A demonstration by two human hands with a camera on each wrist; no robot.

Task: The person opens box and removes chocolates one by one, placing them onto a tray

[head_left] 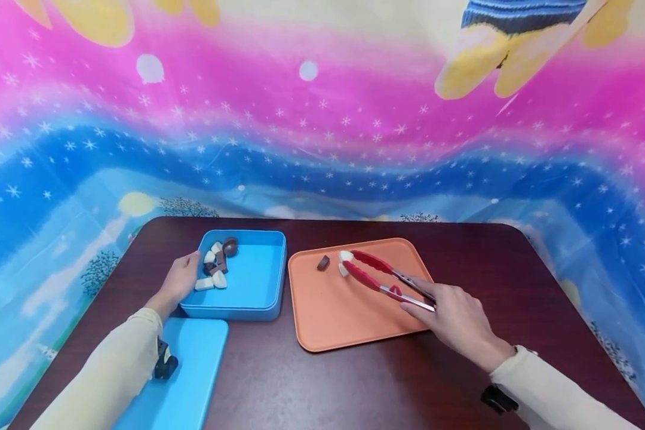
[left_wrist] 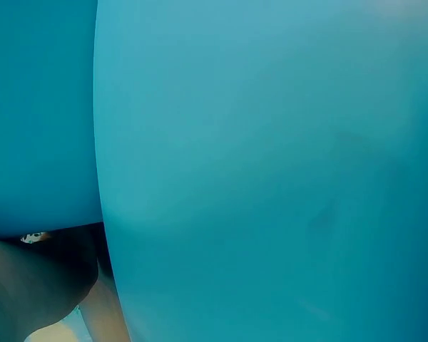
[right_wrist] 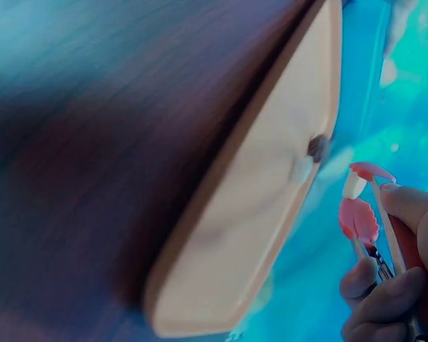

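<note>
My right hand (head_left: 459, 316) grips a pair of tongs (head_left: 365, 272) with red scalloped tips and metal arms. A small white piece (right_wrist: 354, 185), perhaps white chocolate, is pinched between the tips over the orange tray (head_left: 349, 316). On that tray lie another white piece (head_left: 343, 270) and a dark brown block (head_left: 323, 263). My left hand (head_left: 180, 278) holds the left wall of an open blue box (head_left: 252, 269), fingers at its rim. Several white and brown chocolate-like pieces (head_left: 217, 263) are gathered along the box's left side, with a round brown one (head_left: 230, 246) near the back.
A flat blue lid (head_left: 193, 370) lies in front of the box, beneath my left forearm. The box and tray stand side by side on a dark wooden table (head_left: 301, 382). Behind the table's far edge hangs a colourful printed cloth (head_left: 322, 137).
</note>
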